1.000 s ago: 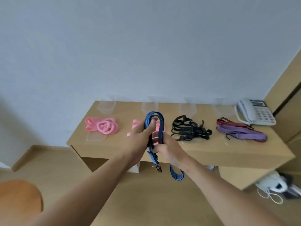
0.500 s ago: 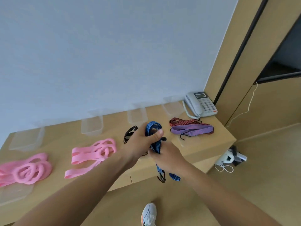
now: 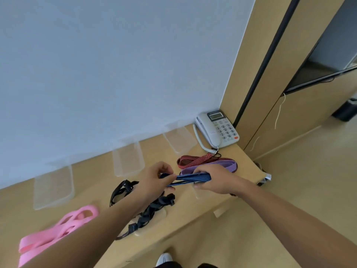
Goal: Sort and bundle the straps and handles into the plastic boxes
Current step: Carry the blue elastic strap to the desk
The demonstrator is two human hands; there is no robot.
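A person's two hands hold a folded blue strap (image 3: pixel 191 178) level above the right half of a wooden table (image 3: pixel 96 171), over the space between a tangle of black straps (image 3: pixel 152 207) and a purple strap (image 3: pixel 222 165). The left hand (image 3: pixel 154 177) pinches one end of the bundle between thumb and curled fingers. The right hand (image 3: pixel 214 178) wraps its fingers round the other end, the thumb below. The blue strap touches nothing on the table.

The black straps lie near the front edge, partly hidden by the left forearm. A red strap (image 3: pixel 195 160) lies just behind the purple one, the two touching, towards the table's right end. Pink straps (image 3: pixel 63 227), blurred, lie at the front left.

Three clear plastic boxes line the back edge against the wall: a left box (image 3: pixel 53 188), a middle box (image 3: pixel 128 159) and a right box (image 3: pixel 180 138). No strap shows in any of them. A grey desk phone (image 3: pixel 218 128) sits in the back right corner, just beside the right box. A white shoe (image 3: pixel 164 259) shows on the floor below the front edge.
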